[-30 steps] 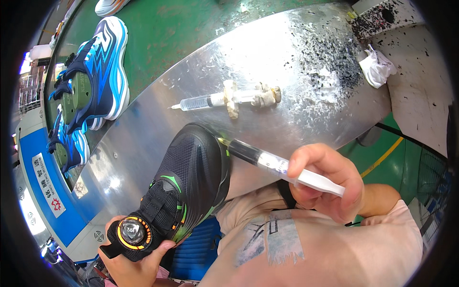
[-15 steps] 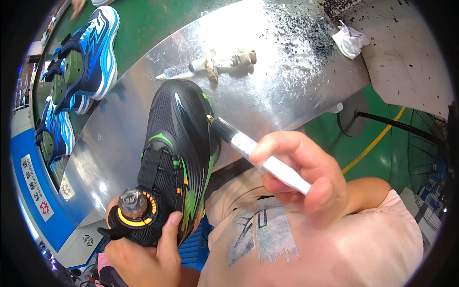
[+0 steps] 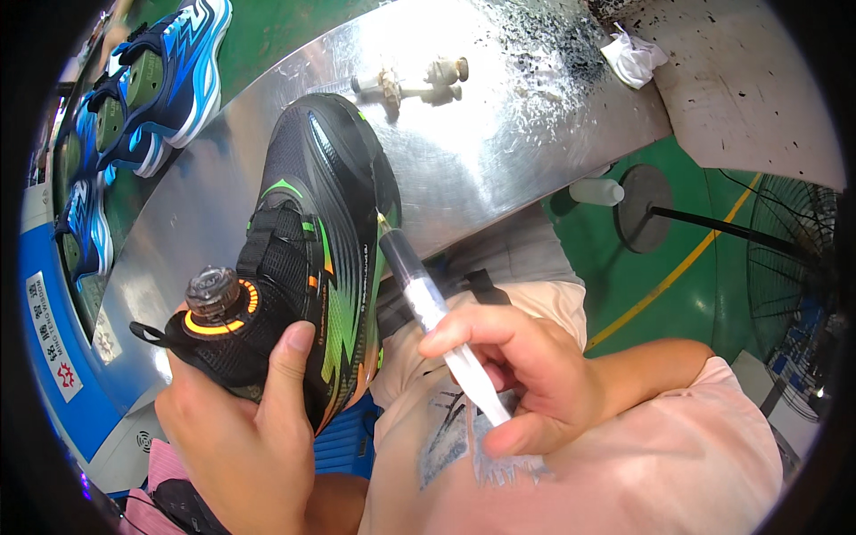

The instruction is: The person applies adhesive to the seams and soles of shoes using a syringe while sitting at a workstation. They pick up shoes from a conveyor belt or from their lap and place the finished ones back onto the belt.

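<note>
The widest free room is the bare stretch of counter (image 3: 481,169) to the right of the black shoe (image 3: 346,169), running toward the crumpled cloth (image 3: 634,59). A lying syringe (image 3: 390,89) stands in the way near the shoe's toe. Left of the shoe, a narrower strip is open up to the blue shoes (image 3: 180,89). The right hand (image 3: 548,374) and its held syringe (image 3: 426,299) bar the shoe's near right side.

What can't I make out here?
Head view:
Black and green mesh shoe: heel mostly hidden by the left hand.
Dark-filled clear plastic syringe: needle tip too small to judge contact.
Topmost blue-and-white shoe: toe cut by top edge.
Black wire fan: cut by dark lens rim.
</note>
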A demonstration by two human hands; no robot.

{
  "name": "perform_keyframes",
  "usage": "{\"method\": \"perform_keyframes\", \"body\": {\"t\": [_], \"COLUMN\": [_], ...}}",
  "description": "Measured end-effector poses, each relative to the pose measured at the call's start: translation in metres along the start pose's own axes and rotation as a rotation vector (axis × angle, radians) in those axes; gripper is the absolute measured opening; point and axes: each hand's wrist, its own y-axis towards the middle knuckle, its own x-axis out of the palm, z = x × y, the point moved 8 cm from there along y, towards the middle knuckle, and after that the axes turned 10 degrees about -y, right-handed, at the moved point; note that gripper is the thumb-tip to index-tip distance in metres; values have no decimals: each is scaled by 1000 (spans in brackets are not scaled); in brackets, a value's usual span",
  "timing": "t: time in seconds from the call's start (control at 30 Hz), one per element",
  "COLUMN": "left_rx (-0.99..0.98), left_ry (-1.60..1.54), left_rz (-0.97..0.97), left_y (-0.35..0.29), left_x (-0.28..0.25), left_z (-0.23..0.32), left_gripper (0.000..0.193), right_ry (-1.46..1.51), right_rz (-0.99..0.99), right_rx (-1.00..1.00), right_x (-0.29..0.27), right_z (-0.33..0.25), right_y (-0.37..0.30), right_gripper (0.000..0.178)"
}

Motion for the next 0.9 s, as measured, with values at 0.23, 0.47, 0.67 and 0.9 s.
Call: {"method": "perform_keyframes", "body": {"t": [0.23, 0.47, 0.67, 0.9], "left_rx": [-145, -382, 261, 860], "left_ry": [-106, -687, -63, -70], "left_rz": [-7, 173, -4, -387], "left_y": [1, -17, 24, 57], "left_x": [-11, -37, -87, -25], "left_z": [-43, -89, -37, -14], "left_gripper": [31, 42, 65, 36], "right_ry": [-130, -1438, -1811, -1698], "right_rz": [-109, 246, 11, -685], "right_rx": [-74, -81, -32, -329], "right_x": [-19, -177, -151, -43], "right_z": [-18, -14, -29, 22], "right_y": [7, 59, 92, 160], "right_gripper": [68, 41, 64, 22]}}
